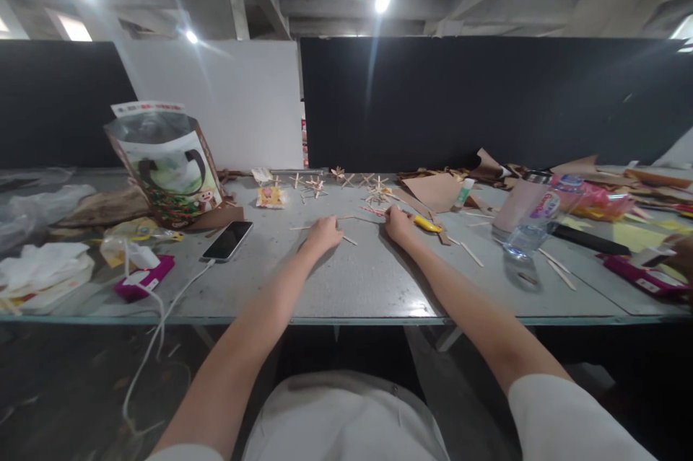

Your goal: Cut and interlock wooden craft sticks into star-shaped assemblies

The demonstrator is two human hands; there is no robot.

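Note:
On the grey table, my left hand (323,234) is closed, its fingertips pinching a thin wooden stick (345,217). Another stick (350,240) pokes out just right of its fingers, and one more (299,229) lies to its left. My right hand (399,224) is also closed, with its fingertips on a thin stick (369,220) that runs toward the left hand. Whether the two sticks join in the middle is too fine to tell. A red-and-white strip (372,211) lies by the right fingertips. Just right of that hand is a yellow tool handle (427,224).
Several crossed-stick pieces (314,188) stand behind the hands, near a small yellow packet (271,196). A phone (227,241) on a cable and a large printed bag (173,172) are left. Right are cardboard (430,190), a glue stick (464,192), a clear bottle (533,224) and loose sticks (472,254).

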